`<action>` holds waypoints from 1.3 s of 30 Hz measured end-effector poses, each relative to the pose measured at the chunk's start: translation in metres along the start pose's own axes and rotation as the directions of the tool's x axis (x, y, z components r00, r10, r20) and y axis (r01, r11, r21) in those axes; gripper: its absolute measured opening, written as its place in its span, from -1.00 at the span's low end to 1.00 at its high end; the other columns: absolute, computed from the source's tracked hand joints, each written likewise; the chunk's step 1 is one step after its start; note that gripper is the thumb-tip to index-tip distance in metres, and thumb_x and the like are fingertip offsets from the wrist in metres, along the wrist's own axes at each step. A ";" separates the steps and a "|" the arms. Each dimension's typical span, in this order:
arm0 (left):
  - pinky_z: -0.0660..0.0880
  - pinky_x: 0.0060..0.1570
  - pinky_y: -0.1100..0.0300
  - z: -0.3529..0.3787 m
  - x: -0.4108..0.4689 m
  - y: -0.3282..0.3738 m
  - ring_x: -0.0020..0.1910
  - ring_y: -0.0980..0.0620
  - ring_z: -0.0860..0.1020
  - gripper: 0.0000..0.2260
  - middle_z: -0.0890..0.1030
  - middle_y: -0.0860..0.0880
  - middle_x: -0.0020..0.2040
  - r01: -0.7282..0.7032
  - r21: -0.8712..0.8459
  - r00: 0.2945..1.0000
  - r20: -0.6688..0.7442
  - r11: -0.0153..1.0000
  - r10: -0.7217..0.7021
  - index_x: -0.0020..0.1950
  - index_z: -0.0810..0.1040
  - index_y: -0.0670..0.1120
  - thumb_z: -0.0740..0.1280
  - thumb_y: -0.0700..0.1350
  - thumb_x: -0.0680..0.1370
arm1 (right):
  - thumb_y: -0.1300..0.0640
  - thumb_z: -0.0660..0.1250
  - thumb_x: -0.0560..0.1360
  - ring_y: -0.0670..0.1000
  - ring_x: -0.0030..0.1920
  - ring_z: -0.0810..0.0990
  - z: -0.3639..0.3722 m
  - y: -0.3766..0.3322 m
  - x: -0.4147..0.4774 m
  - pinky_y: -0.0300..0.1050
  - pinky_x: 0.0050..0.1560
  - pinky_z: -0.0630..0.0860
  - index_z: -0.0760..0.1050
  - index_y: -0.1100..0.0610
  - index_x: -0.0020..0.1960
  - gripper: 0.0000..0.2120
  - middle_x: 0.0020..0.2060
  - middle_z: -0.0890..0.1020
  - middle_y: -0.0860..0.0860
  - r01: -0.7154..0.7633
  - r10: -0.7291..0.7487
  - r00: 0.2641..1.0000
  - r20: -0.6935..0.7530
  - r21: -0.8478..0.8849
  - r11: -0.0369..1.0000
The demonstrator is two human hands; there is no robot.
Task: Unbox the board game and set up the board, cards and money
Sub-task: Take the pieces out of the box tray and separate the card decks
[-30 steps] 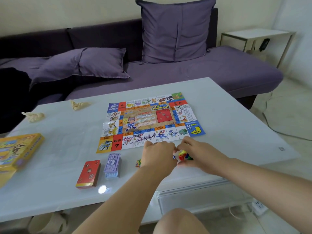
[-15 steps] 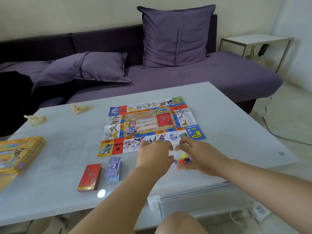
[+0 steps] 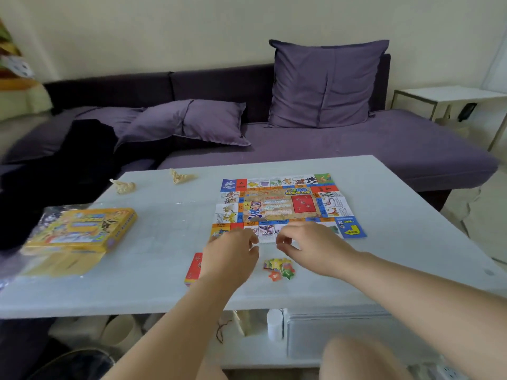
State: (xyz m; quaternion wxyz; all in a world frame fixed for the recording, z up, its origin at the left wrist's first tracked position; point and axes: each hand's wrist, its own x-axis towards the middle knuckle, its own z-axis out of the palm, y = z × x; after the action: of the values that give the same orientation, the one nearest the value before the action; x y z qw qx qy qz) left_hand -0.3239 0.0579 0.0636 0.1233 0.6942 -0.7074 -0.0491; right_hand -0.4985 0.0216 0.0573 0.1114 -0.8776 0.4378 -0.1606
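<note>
One board (image 3: pixel 288 207) is lying flat and fully unfolded on the white desk (image 3: pixel 397 215), a bit right of centre, with its printed squares running round all four edges. Two hands are hovering over its near edge. The left hand (image 3: pixel 233 253) is covering the board's near-left corner, and the right hand (image 3: pixel 310 248) is sitting just to the right of it. The two are close together but not touching.

Left grip: fingers curling inward, and I cannot tell whether anything is inside. Right grip: thumb and forefinger are closing toward each other and the other fingers are curling. I cannot tell whether they are pinching anything either.

One red card deck (image 3: pixel 193 267) is lying on the desk near the left hand, with its right part hiding under that hand. One small pile of star tokens (image 3: pixel 279 268) in mixed colours is sitting on the desk between the two wrists, nearer than the board. They are too blurred to count.

One yellow box (image 3: pixel 79 229) is resting at the left side of the desk, well apart from the board, on crinkled plastic wrap (image 3: pixel 48 215).

Two paper scraps are lying at the far left of the desk, one (image 3: pixel 123 185) left of the other (image 3: pixel 182 176).

Behind the desk, one purple sofa (image 3: pixel 356 149) is carrying two cushions, one standing upright (image 3: pixel 326 83) and one lying down (image 3: pixel 208 122). One black cloth (image 3: pixel 82 160) is lying at its left end. One side table (image 3: pixel 450 93) is standing at far right.
</note>
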 end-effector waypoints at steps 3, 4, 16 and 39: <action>0.43 0.06 0.20 -0.010 -0.013 -0.039 0.06 0.04 0.54 -0.80 0.56 0.11 0.14 0.119 -0.045 0.993 0.001 0.992 -0.119 0.17 0.51 0.09 0.20 -0.04 0.58 | 0.06 0.21 0.57 0.00 -0.06 0.56 0.015 -0.036 0.024 -0.08 -0.11 0.48 0.57 0.08 -0.01 -0.82 -0.08 0.62 -0.03 0.045 -0.046 0.998 0.049 0.010 0.999; 0.44 0.02 0.20 -0.012 -0.017 -0.052 0.06 0.03 0.54 -0.80 0.56 0.10 0.14 0.167 -0.064 0.986 0.006 0.984 -0.167 0.17 0.51 0.09 0.21 -0.04 0.57 | 0.06 0.22 0.56 0.03 -0.06 0.56 0.020 -0.049 0.033 -0.06 -0.11 0.49 0.57 0.10 -0.02 -0.82 -0.09 0.62 -0.01 0.060 -0.061 0.996 0.068 0.011 0.998; 0.45 -0.12 0.21 0.013 -0.027 -0.131 -0.05 0.03 0.55 -0.72 0.56 0.06 0.08 0.377 -0.233 0.926 0.131 0.896 -0.355 0.15 0.49 0.03 0.28 0.12 0.52 | 0.10 0.22 0.55 0.05 -0.21 0.46 0.077 -0.113 0.118 -0.09 -0.29 0.37 0.40 0.14 -0.22 -0.81 -0.16 0.52 0.08 0.044 0.082 0.875 0.477 -0.248 0.968; 0.32 -0.48 0.31 0.019 -0.024 -0.147 -0.36 0.10 0.42 -0.74 0.52 0.00 -0.09 0.357 -0.517 0.932 0.252 0.778 -0.261 0.02 0.43 -0.08 0.43 -0.03 0.45 | -0.11 0.36 0.48 -0.06 -0.41 0.30 0.071 -0.138 0.158 -0.27 -0.43 0.24 0.36 0.11 -0.28 -0.65 -0.36 0.36 -0.02 0.021 0.297 0.635 0.713 -0.400 0.916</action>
State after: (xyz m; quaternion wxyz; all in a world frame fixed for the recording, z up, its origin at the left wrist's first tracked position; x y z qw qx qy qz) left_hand -0.1863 0.0753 0.0070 0.2499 0.7287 -0.5462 -0.3289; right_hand -0.2812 -0.0200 0.0675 0.1289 -0.8301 0.4393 0.3183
